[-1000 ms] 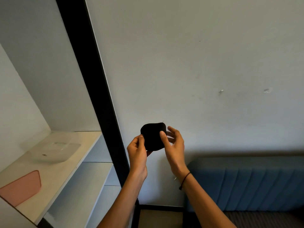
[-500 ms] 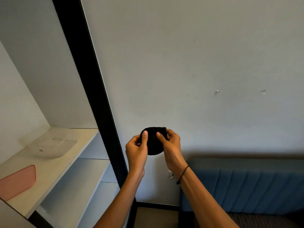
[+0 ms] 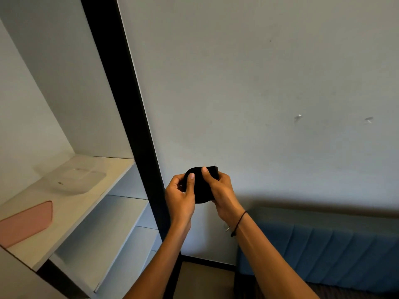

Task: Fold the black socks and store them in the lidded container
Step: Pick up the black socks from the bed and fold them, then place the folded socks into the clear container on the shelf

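Observation:
I hold a small bundle of black socks in the air in front of the wall, at chest height. My left hand grips its left side with the thumb pressed on the front. My right hand grips its right side, thumb on the top edge. Most of the bundle is hidden behind my fingers. A clear plastic container stands open on the top shelf at the left. A pink lid lies flat on the same shelf, nearer to me.
A white shelf unit with a black upright post fills the left side, with lower shelves below. A blue padded headboard stands against the grey wall at the lower right.
My two thumbs have come together over the front of the sock bundle, and both hands have closed more tightly around it. The view has shifted a little.

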